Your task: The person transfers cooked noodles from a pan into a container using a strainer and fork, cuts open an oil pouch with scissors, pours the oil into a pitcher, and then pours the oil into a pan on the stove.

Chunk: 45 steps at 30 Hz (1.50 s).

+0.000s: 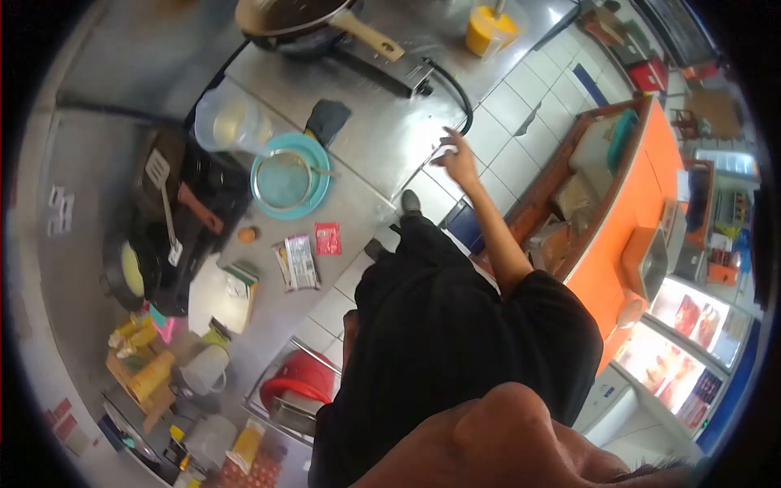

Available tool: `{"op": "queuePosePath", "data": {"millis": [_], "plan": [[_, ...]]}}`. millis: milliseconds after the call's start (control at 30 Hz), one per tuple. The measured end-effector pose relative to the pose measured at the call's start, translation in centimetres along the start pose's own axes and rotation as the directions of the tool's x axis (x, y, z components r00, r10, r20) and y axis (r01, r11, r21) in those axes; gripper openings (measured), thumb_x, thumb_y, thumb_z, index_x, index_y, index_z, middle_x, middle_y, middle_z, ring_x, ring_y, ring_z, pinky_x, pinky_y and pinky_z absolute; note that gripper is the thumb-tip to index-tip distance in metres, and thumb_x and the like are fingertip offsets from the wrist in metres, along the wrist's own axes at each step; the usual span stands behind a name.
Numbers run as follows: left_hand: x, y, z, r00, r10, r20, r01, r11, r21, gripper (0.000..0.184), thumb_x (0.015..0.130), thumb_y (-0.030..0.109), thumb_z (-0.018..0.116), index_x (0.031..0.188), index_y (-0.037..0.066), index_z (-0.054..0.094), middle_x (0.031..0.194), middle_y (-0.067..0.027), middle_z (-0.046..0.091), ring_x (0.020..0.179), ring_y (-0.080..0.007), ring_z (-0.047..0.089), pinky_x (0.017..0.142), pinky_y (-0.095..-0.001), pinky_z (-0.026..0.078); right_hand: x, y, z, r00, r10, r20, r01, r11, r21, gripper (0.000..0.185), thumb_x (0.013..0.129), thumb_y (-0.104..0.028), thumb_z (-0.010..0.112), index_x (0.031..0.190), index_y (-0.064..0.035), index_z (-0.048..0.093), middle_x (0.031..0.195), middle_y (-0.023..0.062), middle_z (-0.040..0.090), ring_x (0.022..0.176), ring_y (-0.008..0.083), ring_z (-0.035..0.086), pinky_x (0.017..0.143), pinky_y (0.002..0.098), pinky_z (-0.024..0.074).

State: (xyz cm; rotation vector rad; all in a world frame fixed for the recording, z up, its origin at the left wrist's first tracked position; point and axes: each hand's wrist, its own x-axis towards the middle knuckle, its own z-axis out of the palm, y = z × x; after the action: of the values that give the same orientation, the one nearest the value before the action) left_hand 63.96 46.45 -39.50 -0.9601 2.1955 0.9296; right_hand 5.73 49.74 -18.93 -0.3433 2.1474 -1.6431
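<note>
My right hand (pixel 457 161) is stretched out past the counter's corner, over the tiled floor. Its fingers are loosely bent and apart, with nothing in them. The black hose (pixel 462 102) of the portable burner (pixel 390 71) is the nearest thing to it. On that burner stands a frying pan (pixel 297 16) with a light handle. My left hand (pixel 350 327) shows only as a strip of skin beside my dark clothing; its fingers are hidden. Near that side of the counter lie a printed packet (pixel 299 262) and a red sachet (pixel 328 238).
A sieve (pixel 282 179) rests on a turquoise bowl (pixel 320 199), beside a plastic jug (pixel 213 122). An egg (pixel 247 234) lies nearby. Pans and a slotted turner (pixel 163 183) are on the left stove. An orange counter (pixel 626 203) stands right; a red container (pixel 305 378) is low left.
</note>
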Motion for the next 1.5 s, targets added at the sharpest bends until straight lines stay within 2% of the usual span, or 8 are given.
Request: {"op": "queuePosePath", "data": {"millis": [167, 500, 700, 1067, 1200, 1233, 1300, 1500], "plan": [[4.6, 3.9, -5.3, 0.927, 0.258, -0.271, -0.239, 0.966, 0.101, 0.031, 0.083, 0.034, 0.065, 0.101, 0.011, 0.077, 0.089, -0.0122, 0.073, 0.089, -0.0314, 0.07, 0.08, -0.0457, 0.054, 11.3, 0.1, -14.0, 0.915, -0.23, -0.332, 0.151, 0.957, -0.248, 0.026, 0.091, -0.013, 0.063, 0.115, -0.0032, 0.068, 0.1, 0.0164, 0.074, 0.086, 0.0226, 0.074, 0.074, 0.0332, 0.0571], [13.4, 24.4, -10.0, 0.952, -0.264, -0.152, 0.231, 0.952, -0.202, 0.031, 0.085, 0.033, 0.064, 0.102, 0.01, 0.076, 0.1, -0.0143, 0.074, 0.096, -0.0332, 0.07, 0.085, -0.0446, 0.054, 41.6, -0.4, -24.3, 0.922, -0.344, -0.179, 0.231, 0.857, -0.461, 0.031, 0.091, -0.025, 0.064, 0.116, -0.0064, 0.069, 0.105, 0.0171, 0.073, 0.096, 0.0292, 0.072, 0.084, 0.0377, 0.0561], [19.6, 35.2, -11.8, 0.976, -0.166, -0.142, 0.131, 0.964, -0.23, 0.032, 0.087, 0.033, 0.061, 0.1, 0.006, 0.074, 0.105, -0.0184, 0.072, 0.1, -0.0374, 0.069, 0.088, -0.0465, 0.053, 43.9, -1.9, -22.3, 0.982, -0.182, -0.05, 0.073, 0.611, -0.788, 0.041, 0.075, -0.031, 0.074, 0.109, -0.0091, 0.068, 0.112, 0.017, 0.066, 0.098, 0.036, 0.069, 0.082, 0.0451, 0.0568], [20.4, 44.4, -13.3, 0.999, 0.015, -0.03, -0.02, 0.986, -0.165, 0.038, 0.091, 0.035, 0.057, 0.109, 0.003, 0.069, 0.109, -0.021, 0.071, 0.104, -0.0398, 0.066, 0.091, -0.0471, 0.052, 37.7, 0.9, -31.5, 0.999, -0.039, -0.021, 0.017, 0.769, -0.639, 0.056, 0.07, -0.04, 0.077, 0.103, 0.0005, 0.059, 0.096, 0.0225, 0.068, 0.092, 0.0398, 0.068, 0.075, 0.0471, 0.0549], [16.5, 47.9, -14.7, 0.971, 0.062, -0.231, -0.163, 0.877, -0.452, 0.031, 0.095, 0.028, 0.06, 0.113, 0.003, 0.065, 0.109, -0.0192, 0.071, 0.1, -0.0354, 0.069, 0.086, -0.0427, 0.054, 30.3, 8.7, -30.9, 0.838, 0.196, 0.51, 0.314, 0.59, -0.744, 0.04, 0.081, -0.047, 0.067, 0.067, -0.0093, 0.069, 0.076, 0.0118, 0.07, 0.073, 0.0259, 0.068, 0.065, 0.0409, 0.0535], [13.0, 50.3, -16.7, 0.96, 0.03, -0.28, -0.21, 0.737, -0.642, 0.03, 0.094, 0.024, 0.065, 0.114, 0.003, 0.063, 0.105, -0.0175, 0.071, 0.094, -0.0282, 0.071, 0.08, -0.0376, 0.055, 26.5, 9.8, -29.7, 0.759, -0.043, 0.649, 0.515, 0.65, -0.559, 0.037, 0.084, -0.039, 0.069, 0.067, -0.0065, 0.069, 0.059, 0.0117, 0.066, 0.056, 0.0246, 0.067, 0.055, 0.0399, 0.0527], [8.4, 49.6, -15.4, 0.915, 0.033, -0.402, -0.352, 0.554, -0.754, 0.03, 0.094, 0.025, 0.065, 0.114, 0.003, 0.063, 0.099, -0.0154, 0.071, 0.089, -0.023, 0.07, 0.077, -0.0354, 0.055, 15.4, 6.5, -24.0, 0.719, 0.114, 0.685, 0.024, 0.982, -0.189, 0.026, 0.084, -0.013, 0.078, 0.094, 0.0001, 0.059, 0.071, 0.0139, 0.07, 0.057, 0.0185, 0.066, 0.049, 0.0321, 0.0513], [-7.5, 41.7, -9.9, 0.315, -0.445, -0.838, -0.252, 0.812, -0.526, 0.023, 0.091, 0.019, 0.066, 0.108, 0.003, 0.064, 0.088, -0.0147, 0.064, 0.066, -0.0228, 0.06, 0.064, -0.0365, 0.05, -12.7, -2.9, -1.9, 0.135, -0.158, 0.978, 0.459, 0.885, 0.079, 0.025, 0.086, -0.008, 0.075, 0.099, -0.0007, 0.055, 0.071, 0.0091, 0.069, 0.057, 0.0122, 0.064, 0.05, 0.0263, 0.0501]]}}
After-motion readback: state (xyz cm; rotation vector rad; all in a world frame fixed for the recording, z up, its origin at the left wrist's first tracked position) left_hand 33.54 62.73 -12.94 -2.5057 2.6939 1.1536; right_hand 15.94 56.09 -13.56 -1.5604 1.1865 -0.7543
